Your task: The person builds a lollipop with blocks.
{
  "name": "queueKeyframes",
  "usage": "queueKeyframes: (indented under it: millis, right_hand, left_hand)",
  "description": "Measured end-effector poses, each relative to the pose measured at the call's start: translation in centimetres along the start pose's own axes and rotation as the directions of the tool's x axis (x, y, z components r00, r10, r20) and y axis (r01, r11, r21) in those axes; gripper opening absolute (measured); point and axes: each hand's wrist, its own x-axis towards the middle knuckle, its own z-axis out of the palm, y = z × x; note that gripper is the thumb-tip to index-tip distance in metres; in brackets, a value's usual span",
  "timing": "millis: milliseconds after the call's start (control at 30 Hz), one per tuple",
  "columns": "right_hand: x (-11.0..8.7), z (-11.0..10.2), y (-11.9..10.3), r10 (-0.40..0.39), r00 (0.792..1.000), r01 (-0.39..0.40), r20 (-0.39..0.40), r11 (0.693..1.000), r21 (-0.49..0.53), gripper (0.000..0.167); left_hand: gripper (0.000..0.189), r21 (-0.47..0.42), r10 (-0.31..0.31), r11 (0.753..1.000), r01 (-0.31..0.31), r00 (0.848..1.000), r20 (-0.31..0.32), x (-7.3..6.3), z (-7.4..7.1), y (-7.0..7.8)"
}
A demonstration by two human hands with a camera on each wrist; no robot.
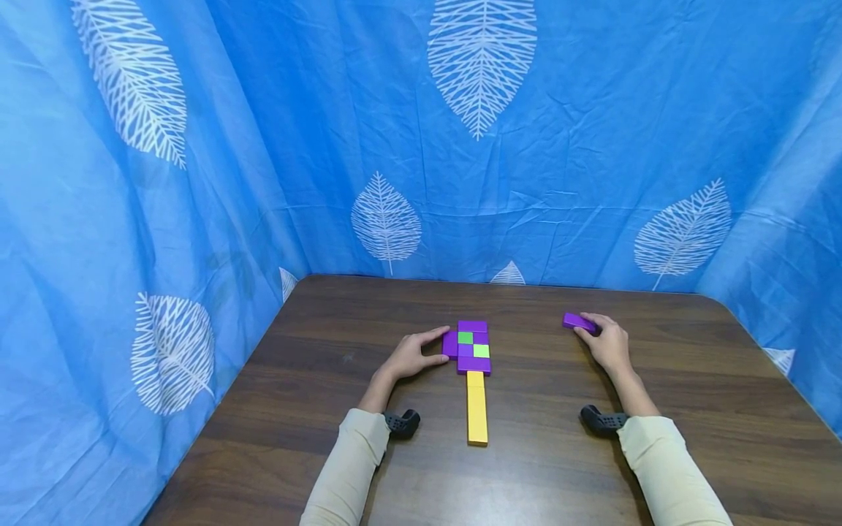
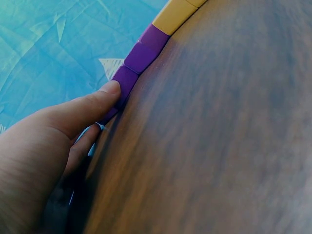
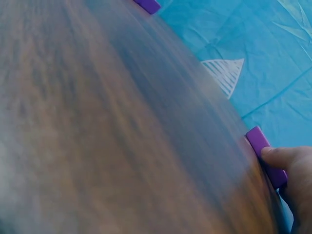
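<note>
On the table lies a flat figure of purple blocks [image 1: 473, 364] and two green blocks [image 1: 482, 351], with a yellow strip [image 1: 476, 413] of blocks running down from it toward the person. The left hand [image 1: 406, 356] holds a purple block [image 1: 450, 345] at the figure's left side, thumb and fingers at its near and far ends. Off to the right, the right hand [image 1: 608, 345] pinches a separate purple block [image 1: 577, 321] between thumb and fingers. That same block [image 3: 261, 144] shows in the right wrist view with the thumb on its side.
The brown wooden table [image 1: 539, 482] reaches back to a blue curtain [image 1: 559, 183] with white leaf prints, which also hangs along the left and right. Each wrist wears a black strap-mounted device [image 1: 403, 424].
</note>
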Motion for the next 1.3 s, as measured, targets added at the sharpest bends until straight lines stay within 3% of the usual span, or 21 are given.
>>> queueKeyframes:
  millis: [233,600,867,1300]
  right_hand:
    - [-0.4,0.0,-0.5,0.026,1.0,-0.026,0.016,1.0,0.005,0.032]
    - [-1.2,1.3,-4.5,-0.061,0.997,0.058,0.047,0.996,0.062,0.032]
    - [-1.9,2.7,-6.8,-0.091,0.989,0.082,0.113,0.993,0.084,0.032]
    - [-2.9,3.2,-7.1,-0.089,0.983,0.079,0.158,0.995,0.066,0.035]
  left_hand:
    - [0.063,0.0,0.005,1.0,-0.005,1.0,0.003,0.0,0.1,-0.1]
    - [0.062,-0.01,-0.014,1.0,0.014,1.0,0.007,0.0,-0.2,0.2]
    - [0.063,-0.012,-0.025,1.0,0.025,1.0,0.007,0.0,-0.2,0.2]
    - [0.063,-0.011,-0.018,1.0,0.018,1.0,0.013,0.0,0.0,0.1]
